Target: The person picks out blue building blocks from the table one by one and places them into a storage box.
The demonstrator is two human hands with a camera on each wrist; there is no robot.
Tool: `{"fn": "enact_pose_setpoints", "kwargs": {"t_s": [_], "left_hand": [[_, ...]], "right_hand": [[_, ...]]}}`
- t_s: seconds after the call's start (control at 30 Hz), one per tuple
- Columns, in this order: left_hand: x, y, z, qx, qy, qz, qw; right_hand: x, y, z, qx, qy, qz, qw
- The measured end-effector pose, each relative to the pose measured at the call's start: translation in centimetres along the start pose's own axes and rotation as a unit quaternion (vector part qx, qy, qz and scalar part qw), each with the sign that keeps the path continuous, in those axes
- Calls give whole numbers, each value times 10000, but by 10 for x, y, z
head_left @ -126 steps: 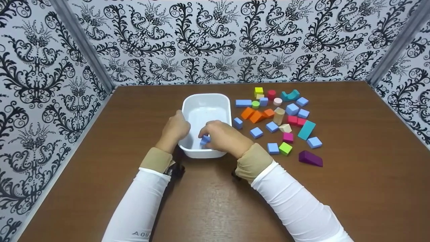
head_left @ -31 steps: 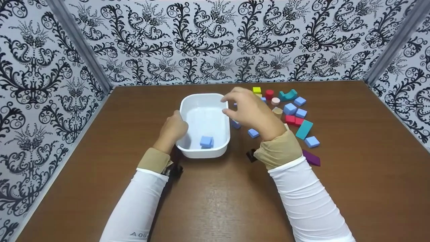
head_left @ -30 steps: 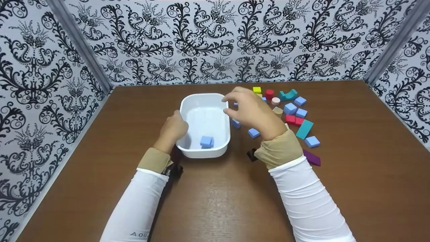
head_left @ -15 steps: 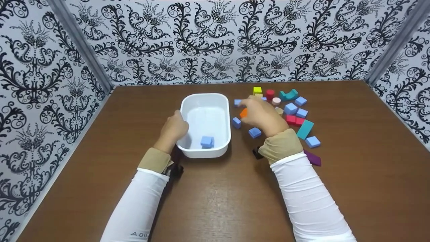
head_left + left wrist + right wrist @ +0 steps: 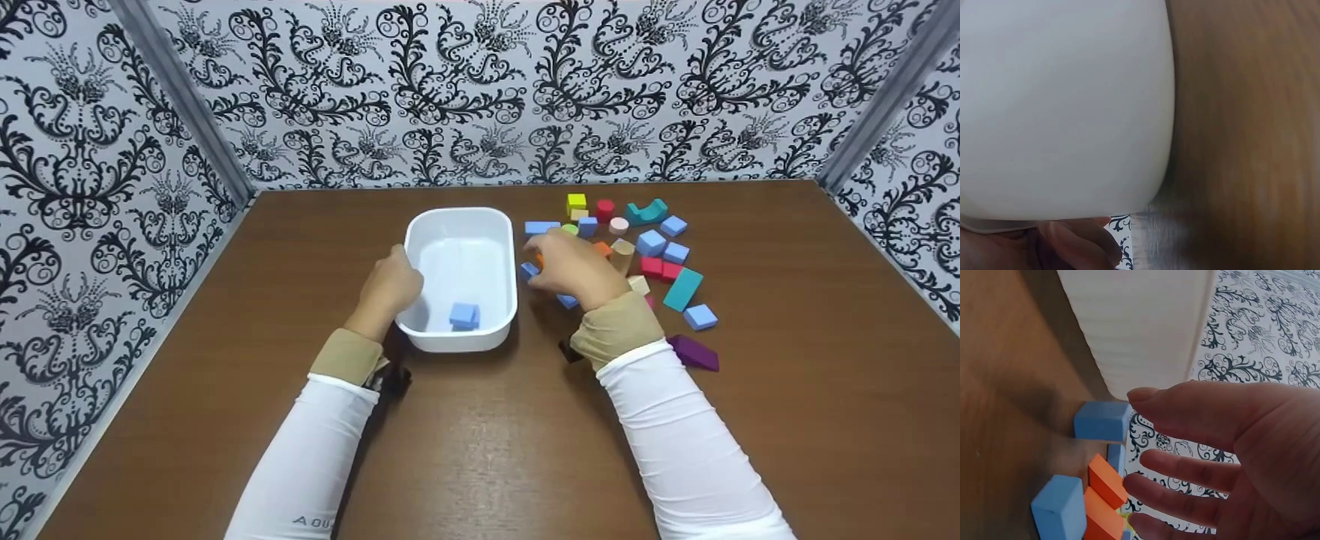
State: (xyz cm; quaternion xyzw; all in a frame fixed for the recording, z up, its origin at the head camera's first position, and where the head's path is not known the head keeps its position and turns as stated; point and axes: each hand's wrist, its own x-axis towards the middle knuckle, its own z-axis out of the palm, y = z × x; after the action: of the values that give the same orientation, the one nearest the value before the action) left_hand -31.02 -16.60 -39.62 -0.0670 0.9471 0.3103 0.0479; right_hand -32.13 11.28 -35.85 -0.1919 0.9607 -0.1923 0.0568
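Note:
A white plastic tub (image 5: pixel 457 259) stands on the table with two light-blue blocks (image 5: pixel 465 316) inside, one overlapping the other. My left hand (image 5: pixel 391 283) grips the tub's left rim; its fingers (image 5: pixel 1081 247) show under the tub wall in the left wrist view. To the right of the tub, my right hand (image 5: pixel 577 266) reaches down over the toy blocks, thumb and fingers spread apart. A blue block (image 5: pixel 1102 421) lies beside the tub, just beyond the thumb tip in the right wrist view. Orange blocks (image 5: pixel 1100 512) lie below it, partly covered by the hand in the head view.
Scattered right of the tub are a teal block (image 5: pixel 683 290), a purple wedge (image 5: pixel 694 353), red blocks (image 5: pixel 661 268), a wooden cylinder (image 5: pixel 622 256) and a teal arch (image 5: pixel 646 212). A patterned wall (image 5: pixel 495 90) rises behind the table (image 5: pixel 480 435).
Earlier my right hand was inside the tub with a blue block. It has since left the tub, moved right and come down near the blue block beside it. My left hand stays at the rim.

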Motion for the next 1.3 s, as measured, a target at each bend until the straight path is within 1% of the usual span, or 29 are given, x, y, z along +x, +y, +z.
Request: {"fn": "enact_pose_setpoints", "kwargs": {"t_s": [0.3, 0.47, 0.73, 0.97, 1.17, 1.3], "left_hand": [[0, -1, 1, -57, 34, 40, 10000], [0, 0, 1, 37, 63, 37, 10000], [-1, 0, 0, -21, -6, -10, 10000], [1, 0, 0, -2, -33, 16, 10000], [1, 0, 0, 31, -33, -27, 10000], [1, 1, 1, 70, 20, -49, 10000]], "right_hand": [[7, -4, 17, -412, 30, -50, 9991], [9, -5, 25, -599, 77, -129, 9981], [10, -5, 29, -376, 30, -101, 9992], [12, -5, 29, -545, -18, -88, 9985], [13, -4, 30, -437, -3, -49, 9990], [12, -4, 30, -376, -22, 5, 9993]]}}
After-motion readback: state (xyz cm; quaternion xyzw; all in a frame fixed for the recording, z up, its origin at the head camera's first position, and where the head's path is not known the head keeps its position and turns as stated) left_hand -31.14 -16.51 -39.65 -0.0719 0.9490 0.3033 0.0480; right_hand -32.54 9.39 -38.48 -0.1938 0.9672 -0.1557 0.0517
